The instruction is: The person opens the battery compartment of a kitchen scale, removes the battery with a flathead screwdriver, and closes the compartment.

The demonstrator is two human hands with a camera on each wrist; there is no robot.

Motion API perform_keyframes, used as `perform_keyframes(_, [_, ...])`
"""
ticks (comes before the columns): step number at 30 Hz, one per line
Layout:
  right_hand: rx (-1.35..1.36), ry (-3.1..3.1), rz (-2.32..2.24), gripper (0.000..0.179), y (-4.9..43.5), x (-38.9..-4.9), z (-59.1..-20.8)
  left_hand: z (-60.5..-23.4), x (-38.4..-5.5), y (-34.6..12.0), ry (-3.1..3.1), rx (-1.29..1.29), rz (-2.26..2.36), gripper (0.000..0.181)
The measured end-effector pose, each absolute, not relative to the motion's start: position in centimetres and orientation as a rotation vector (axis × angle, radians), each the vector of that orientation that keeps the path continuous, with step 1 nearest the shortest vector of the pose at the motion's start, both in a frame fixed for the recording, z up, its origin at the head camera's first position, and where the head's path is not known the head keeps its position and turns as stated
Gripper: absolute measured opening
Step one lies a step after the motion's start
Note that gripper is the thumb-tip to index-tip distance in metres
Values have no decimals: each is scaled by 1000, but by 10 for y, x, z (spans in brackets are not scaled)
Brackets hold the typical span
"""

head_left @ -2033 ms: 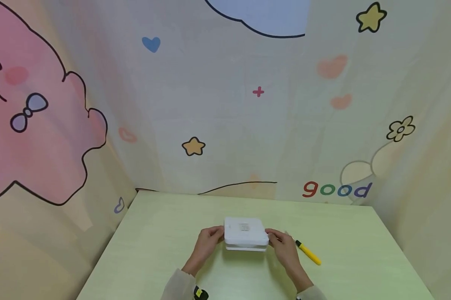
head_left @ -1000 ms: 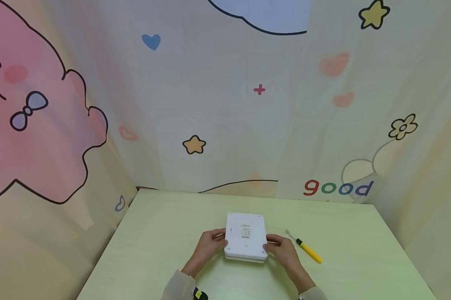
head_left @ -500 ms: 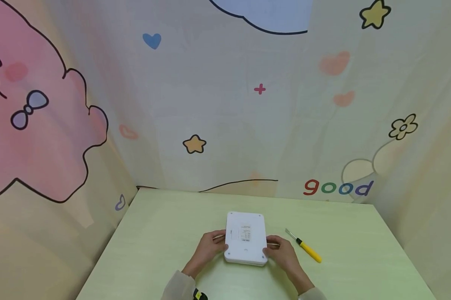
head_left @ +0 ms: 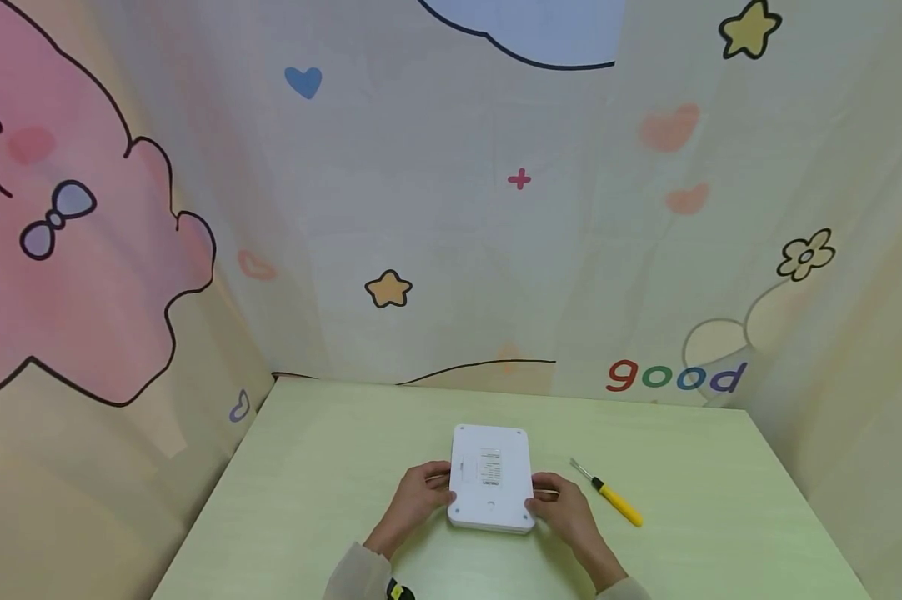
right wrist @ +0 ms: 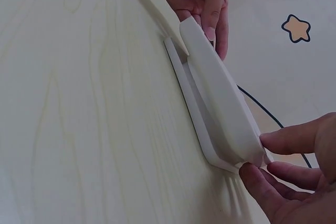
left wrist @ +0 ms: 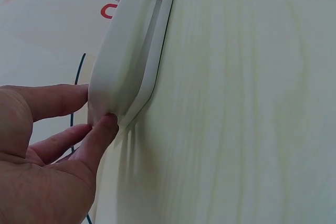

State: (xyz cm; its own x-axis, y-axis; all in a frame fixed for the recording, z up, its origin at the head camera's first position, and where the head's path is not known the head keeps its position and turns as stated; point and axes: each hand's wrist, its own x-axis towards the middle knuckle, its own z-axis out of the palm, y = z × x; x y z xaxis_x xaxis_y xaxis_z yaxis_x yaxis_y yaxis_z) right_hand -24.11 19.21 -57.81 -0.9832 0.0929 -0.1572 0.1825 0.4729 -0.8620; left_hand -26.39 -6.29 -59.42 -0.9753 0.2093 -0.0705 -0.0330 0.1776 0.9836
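A flat white rectangular device with rounded corners lies near the middle of the table, its labelled face up. Small round spots mark its corners. Seen from the side in both wrist views, the thicker white body and a thinner white plate beneath it are separated by a narrow gap. My left hand pinches the left edge between thumb and fingers. The right edge is pinched likewise by my right hand. A screwdriver with a yellow and black handle lies just beyond the right hand. The device's underside is hidden.
The pale wood-grained table runs back to a printed curtain. More patterned cloth hangs on the left and right. A small black and yellow object shows at the left sleeve.
The device has swung from a steep tilt to lying flatter, so its label now faces up. Both hands keep their hold at its sides. The screwdriver has not moved.
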Motion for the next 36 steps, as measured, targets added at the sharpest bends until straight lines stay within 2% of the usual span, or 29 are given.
perform_keyframes(15, [182, 2688, -1511, 43, 190, -241, -572, -593, -270, -67, 2331, 136, 1818, 47])
perform_keyframes(25, [131, 2779, -1424, 47, 193, -222, -565, -586, -278, -69, 2471, 110, 1753, 41])
perform_keyframes(36, [49, 2923, -1270, 43, 189, -203, -554, -570, -295, -70, 2605, 224, 1735, 43])
